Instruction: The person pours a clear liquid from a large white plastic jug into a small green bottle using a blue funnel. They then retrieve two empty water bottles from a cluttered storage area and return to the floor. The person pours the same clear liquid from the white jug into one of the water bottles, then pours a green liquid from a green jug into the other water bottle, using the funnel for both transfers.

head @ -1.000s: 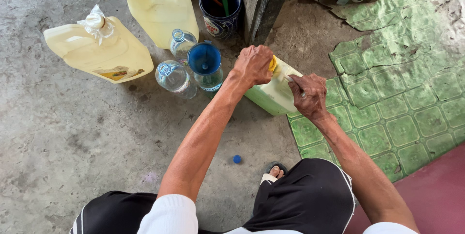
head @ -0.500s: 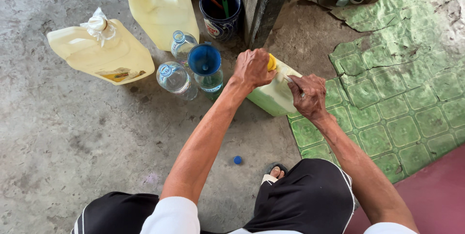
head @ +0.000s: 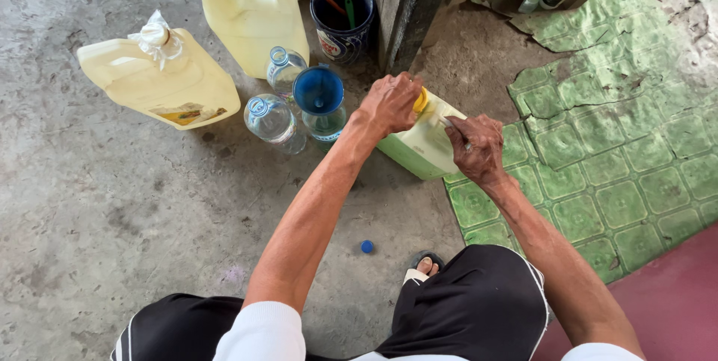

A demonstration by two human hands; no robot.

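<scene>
A pale yellow-green plastic jug (head: 420,146) stands on the concrete floor in front of me. My left hand (head: 390,103) is closed over its yellow cap (head: 422,100). My right hand (head: 476,147) grips the jug's handle on the right side. Just left of the jug a blue funnel (head: 318,92) sits in the neck of a clear bottle (head: 327,126). Two more clear bottles (head: 272,119) stand beside it.
Two large yellowish jugs (head: 161,81) stand at the back left, one (head: 254,13) with a yellow cap. A dark round tub (head: 343,19) holds utensils by a wooden post (head: 407,2). A small blue cap (head: 367,247) lies near my foot. Torn green floor covering (head: 613,144) lies to the right.
Both hands have stayed on the jug; my left hand has shifted slightly on the yellow cap. The view has drifted a little.
</scene>
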